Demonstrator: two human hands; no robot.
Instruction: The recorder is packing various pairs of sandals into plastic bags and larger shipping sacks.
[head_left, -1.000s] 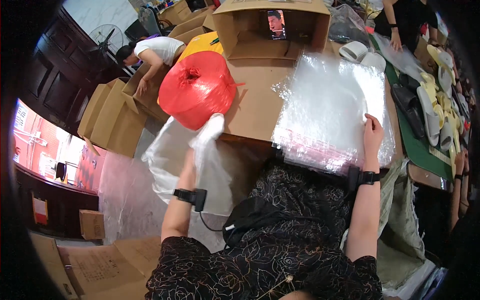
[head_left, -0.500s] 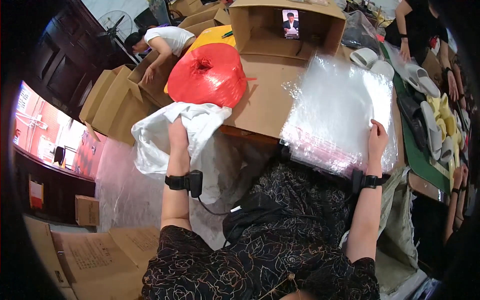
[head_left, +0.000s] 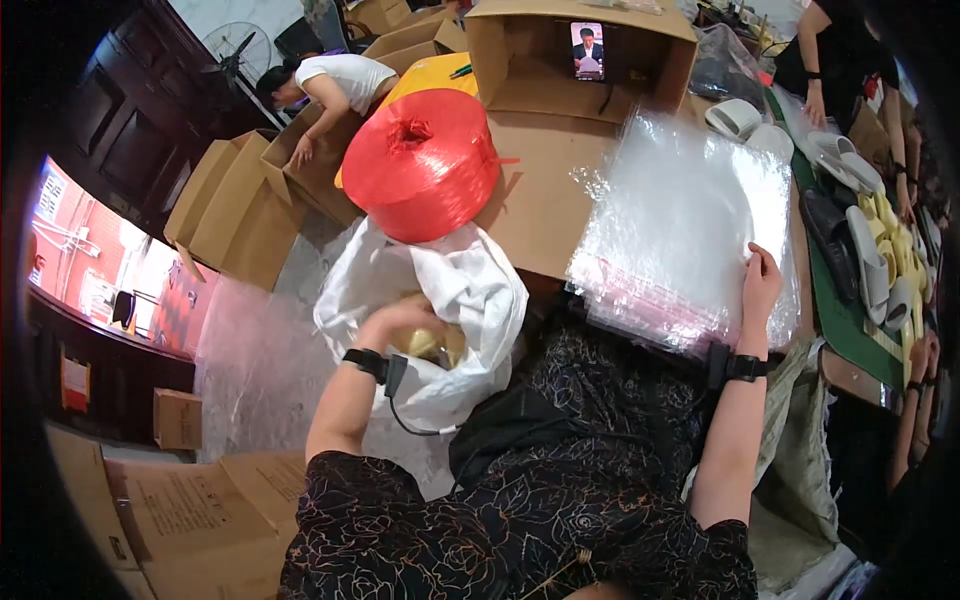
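Observation:
My left hand (head_left: 398, 322) reaches into the mouth of a white sack (head_left: 465, 290) that hangs at the table's front edge. Yellowish items (head_left: 428, 345), perhaps slippers, show inside beside it; its fingers are mostly hidden. At the right edge of a stack of clear plastic bags (head_left: 680, 220), my right hand (head_left: 762, 280) pinches a bag's edge between thumb and fingers. The stack lies flat on the table, its pinkish edges toward me. A large red roll of plastic twine (head_left: 420, 165) sits just beyond the sack.
An open cardboard box (head_left: 500, 60) stands at the back with a lit phone (head_left: 587, 52) inside. Slippers (head_left: 875, 225) cover a green surface (head_left: 835, 310) at right, where other people's hands work. At left, a person (head_left: 335, 85) bends over cartons (head_left: 235, 200).
The sack's mouth has opened wider and moved right and nearer, showing yellowish items inside. My left hand has come nearer and bent inward. My right hand stays on the bags.

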